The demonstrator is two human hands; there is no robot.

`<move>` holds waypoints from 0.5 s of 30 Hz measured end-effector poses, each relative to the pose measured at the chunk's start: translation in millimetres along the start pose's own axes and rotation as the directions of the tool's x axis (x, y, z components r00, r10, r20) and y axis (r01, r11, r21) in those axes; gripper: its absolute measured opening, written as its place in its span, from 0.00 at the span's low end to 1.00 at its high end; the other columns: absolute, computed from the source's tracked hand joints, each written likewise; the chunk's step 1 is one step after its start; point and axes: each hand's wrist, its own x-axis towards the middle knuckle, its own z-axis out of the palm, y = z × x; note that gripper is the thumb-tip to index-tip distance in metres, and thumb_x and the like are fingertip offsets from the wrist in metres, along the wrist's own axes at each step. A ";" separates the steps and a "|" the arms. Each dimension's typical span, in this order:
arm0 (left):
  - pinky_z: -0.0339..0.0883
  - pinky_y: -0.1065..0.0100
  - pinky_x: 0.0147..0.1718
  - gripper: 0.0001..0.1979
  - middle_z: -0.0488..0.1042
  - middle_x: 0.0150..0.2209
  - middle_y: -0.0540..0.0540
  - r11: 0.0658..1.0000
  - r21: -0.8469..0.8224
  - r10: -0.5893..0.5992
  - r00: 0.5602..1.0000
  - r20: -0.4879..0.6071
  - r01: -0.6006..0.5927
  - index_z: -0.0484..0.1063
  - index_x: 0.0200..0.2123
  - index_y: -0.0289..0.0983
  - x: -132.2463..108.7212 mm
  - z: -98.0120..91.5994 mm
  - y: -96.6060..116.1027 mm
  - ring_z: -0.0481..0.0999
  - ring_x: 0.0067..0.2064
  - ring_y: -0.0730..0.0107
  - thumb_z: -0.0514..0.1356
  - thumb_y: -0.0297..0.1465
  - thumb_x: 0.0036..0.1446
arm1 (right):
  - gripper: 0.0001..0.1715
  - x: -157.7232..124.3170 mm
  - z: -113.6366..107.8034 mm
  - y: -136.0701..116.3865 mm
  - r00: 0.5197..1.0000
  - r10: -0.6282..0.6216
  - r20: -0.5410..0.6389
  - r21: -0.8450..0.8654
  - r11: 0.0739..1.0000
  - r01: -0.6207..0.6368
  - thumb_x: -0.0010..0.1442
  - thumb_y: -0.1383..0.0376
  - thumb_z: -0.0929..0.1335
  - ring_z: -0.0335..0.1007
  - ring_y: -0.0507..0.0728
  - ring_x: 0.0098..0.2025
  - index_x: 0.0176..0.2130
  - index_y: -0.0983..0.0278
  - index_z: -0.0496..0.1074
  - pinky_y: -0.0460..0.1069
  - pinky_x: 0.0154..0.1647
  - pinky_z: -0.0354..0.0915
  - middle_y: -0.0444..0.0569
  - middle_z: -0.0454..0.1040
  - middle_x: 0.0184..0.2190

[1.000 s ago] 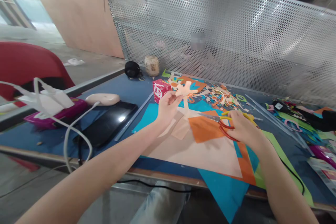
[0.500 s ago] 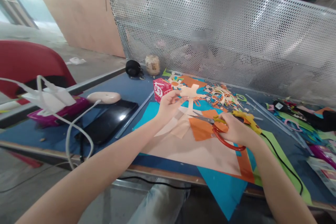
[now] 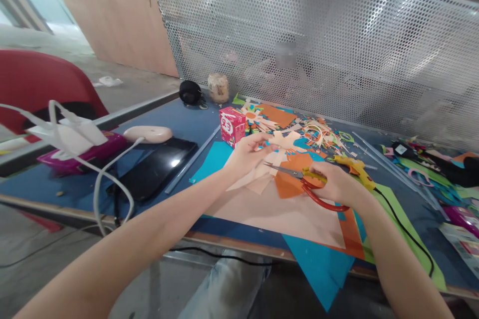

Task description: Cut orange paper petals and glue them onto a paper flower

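Between thumb and fingers, my left hand [image 3: 249, 154] pinches a cream paper cutout [image 3: 287, 142] with several lobes. My right hand [image 3: 333, 182] is wrapped round the handles of scissors [image 3: 297, 173], one handle red and the other yellow. Their blades point left, just below the cutout and apart from it, and look almost closed. Under both hands lie a large cream sheet [image 3: 277, 217], an orange piece [image 3: 290, 184] and blue sheets [image 3: 322, 264]. A pink box [image 3: 232, 127] stands just behind my left hand.
Paper scraps [image 3: 318, 132] are heaped at the back. A yellow glue gun [image 3: 354, 167] with a black cord lies right of my right hand. On the left are a black phone [image 3: 157, 169], a white power strip and cables. A perforated metal screen [image 3: 318, 35] borders the back edge.
The cutout has moved right and slightly down and has turned in my left hand. The scissor blades have drawn closer together, and the strip by them no longer shows between them.
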 end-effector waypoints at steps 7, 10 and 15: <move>0.67 0.70 0.37 0.10 0.74 0.28 0.51 0.989 -0.146 -0.024 0.992 -0.123 0.006 0.72 0.25 0.37 5.2 4.2 10.1 0.73 0.33 0.73 0.69 0.32 0.39 | 0.12 2.3 3.3 1.7 0.991 0.137 0.004 -0.146 0.980 -0.135 0.52 0.55 0.67 0.69 0.58 0.32 0.29 0.61 0.63 0.50 0.30 0.60 0.48 0.71 0.32; 0.65 0.73 0.32 0.12 0.72 0.25 0.53 0.965 -0.260 -0.105 0.967 -0.232 0.043 0.70 0.25 0.36 10.7 4.3 9.7 0.71 0.29 0.76 0.69 0.31 0.37 | 0.16 1.3 6.2 10.7 0.986 0.157 -0.062 -0.154 0.974 -0.165 0.52 0.56 0.67 0.70 0.63 0.41 0.38 0.63 0.67 0.54 0.39 0.64 0.54 0.72 0.40; 0.62 0.75 0.27 0.15 0.73 0.26 0.53 0.947 -0.313 -0.168 0.950 -0.265 0.080 0.69 0.26 0.37 13.6 2.8 5.0 0.70 0.28 0.77 0.69 0.34 0.36 | 0.16 8.3 12.2 3.6 0.949 -0.106 -0.296 -0.133 0.989 0.069 0.53 0.67 0.67 0.64 0.65 0.53 0.44 0.64 0.70 0.60 0.54 0.59 0.56 0.71 0.47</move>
